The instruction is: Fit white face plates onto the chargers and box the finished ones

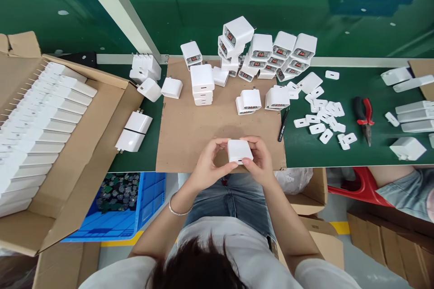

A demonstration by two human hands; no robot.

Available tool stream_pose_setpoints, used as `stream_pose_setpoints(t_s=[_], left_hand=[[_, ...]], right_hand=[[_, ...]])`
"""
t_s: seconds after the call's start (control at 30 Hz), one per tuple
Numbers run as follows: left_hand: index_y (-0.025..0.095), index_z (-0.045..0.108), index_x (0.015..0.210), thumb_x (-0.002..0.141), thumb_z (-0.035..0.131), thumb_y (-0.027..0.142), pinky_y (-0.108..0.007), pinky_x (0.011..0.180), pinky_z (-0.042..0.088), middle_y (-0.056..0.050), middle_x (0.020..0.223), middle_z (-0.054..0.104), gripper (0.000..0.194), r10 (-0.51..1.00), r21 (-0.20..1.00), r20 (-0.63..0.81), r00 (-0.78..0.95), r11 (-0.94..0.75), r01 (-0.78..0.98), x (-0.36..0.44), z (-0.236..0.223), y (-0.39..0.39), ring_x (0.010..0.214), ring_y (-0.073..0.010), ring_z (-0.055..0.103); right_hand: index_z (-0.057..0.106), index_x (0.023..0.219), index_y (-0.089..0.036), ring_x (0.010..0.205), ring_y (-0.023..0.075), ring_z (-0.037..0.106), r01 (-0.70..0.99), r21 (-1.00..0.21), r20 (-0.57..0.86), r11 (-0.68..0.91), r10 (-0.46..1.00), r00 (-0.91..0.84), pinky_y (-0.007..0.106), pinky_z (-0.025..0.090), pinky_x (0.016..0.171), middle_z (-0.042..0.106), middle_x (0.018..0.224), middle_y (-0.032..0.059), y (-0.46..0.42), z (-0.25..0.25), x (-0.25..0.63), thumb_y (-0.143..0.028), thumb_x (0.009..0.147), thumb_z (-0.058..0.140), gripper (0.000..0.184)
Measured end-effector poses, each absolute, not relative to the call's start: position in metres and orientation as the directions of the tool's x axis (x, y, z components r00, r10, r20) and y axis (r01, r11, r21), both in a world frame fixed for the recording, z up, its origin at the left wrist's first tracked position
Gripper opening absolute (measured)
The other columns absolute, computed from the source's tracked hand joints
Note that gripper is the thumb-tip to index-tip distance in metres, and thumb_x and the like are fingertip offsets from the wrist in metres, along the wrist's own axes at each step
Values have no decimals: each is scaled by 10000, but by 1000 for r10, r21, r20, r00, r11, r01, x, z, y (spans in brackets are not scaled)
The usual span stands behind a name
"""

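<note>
A white charger with a slot on its near face is held between my two hands over the front edge of the cardboard sheet. My left hand grips its left side, and my right hand grips its right side, with the thumb near the slot. Beyond them stand stacked chargers with slotted faces. Further back, piled white housings have open ends with parts showing inside. To the right lie several small white slotted end plates and a black pen.
A cardboard box at left holds rows of chargers. Below it, a blue crate contains small circuit boards. Red-and-black pliers lie at right. Another person's leg shows at the right edge.
</note>
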State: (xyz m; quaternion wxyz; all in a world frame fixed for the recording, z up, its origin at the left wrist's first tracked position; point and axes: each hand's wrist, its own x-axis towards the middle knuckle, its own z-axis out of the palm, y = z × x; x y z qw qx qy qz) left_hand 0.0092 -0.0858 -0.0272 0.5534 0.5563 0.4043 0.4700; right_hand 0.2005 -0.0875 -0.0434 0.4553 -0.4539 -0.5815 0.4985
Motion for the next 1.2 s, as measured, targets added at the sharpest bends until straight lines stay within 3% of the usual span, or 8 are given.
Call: stream_pose_setpoints(t_s=[0.17, 0.27, 0.5, 0.67, 0.77, 0.9, 1.0, 1.2], left_hand=[[225, 598, 1201, 802, 846, 360, -362, 906, 537, -44, 1006, 643, 489, 982, 993, 89, 166, -75, -90, 12, -31, -89, 933, -185, 626], [218, 596, 1175, 796, 849, 375, -345, 859, 538, -34, 957, 636, 482, 982, 994, 90, 163, -77, -81, 13, -34, -90, 886, -174, 617], [238, 548, 1274, 877, 773, 305, -350, 938, 536, -66, 1101, 652, 461, 953, 996, 36, 302, -11, -86, 7, -23, -82, 1016, -187, 637], [250, 549, 1335, 872, 761, 286, -421, 1020, 517, -109, 1258, 658, 510, 912, 994, -10, 409, -36, 105, -1, -13, -78, 1156, -258, 646], [245, 583, 1290, 835, 801, 310, -432, 1013, 517, -104, 1251, 674, 510, 945, 963, 72, 320, -149, 223, -10, -2, -70, 1154, -278, 653], [243, 585, 1325, 836, 808, 403, -450, 1061, 480, -116, 1313, 648, 560, 938, 876, 342, 48, -337, 345, -32, 25, -30, 1221, -304, 615], [258, 592, 1323, 827, 797, 516, -463, 1086, 453, -105, 1341, 629, 596, 870, 788, 493, -13, -441, 431, -51, 46, 17, 1253, -318, 584], [250, 634, 1310, 835, 763, 577, -481, 1094, 432, -112, 1329, 656, 591, 899, 778, 412, 147, -431, 457, -67, 58, 72, 1199, -321, 599]], right_hand=[[565, 1283, -268, 843, 236, 648, 71, -992, 86, 103, 975, -206, 364, 521, 687, 687, 1052, 83, -87, -43, 200, -663, 888, 637, 564], [580, 1254, -271, 779, 222, 631, 60, -994, 74, 88, 976, -206, 347, 490, 653, 699, 966, 59, -88, -45, 201, -613, 916, 634, 484], [597, 1186, -257, 747, 212, 604, 78, -995, 51, 60, 993, -104, 334, 475, 632, 674, 867, 33, -90, -46, 197, -584, 886, 689, 453], [554, 1279, -273, 740, 199, 553, 109, -990, 77, 90, 990, -121, 330, 445, 639, 622, 889, 21, -87, -44, 194, -563, 858, 728, 540], [439, 1417, -279, 762, 200, 532, 38, -987, 151, 157, 981, -124, 352, 458, 691, 587, 917, 21, -83, -42, 192, -568, 902, 661, 631], [437, 1386, -263, 776, 197, 540, -5, -985, 170, 170, 983, -72, 365, 466, 733, 579, 891, 21, -79, -39, 189, -511, 990, 533, 477], [470, 1334, -257, 785, 184, 547, 5, -991, 131, 131, 991, -33, 352, 466, 746, 577, 880, 13, -78, -37, 185, -434, 999, 553, 387], [528, 1271, -247, 785, 162, 547, 33, -997, 75, 76, 997, -33, 317, 478, 741, 564, 896, 4, -73, -30, 176, -380, 995, 581, 310]])
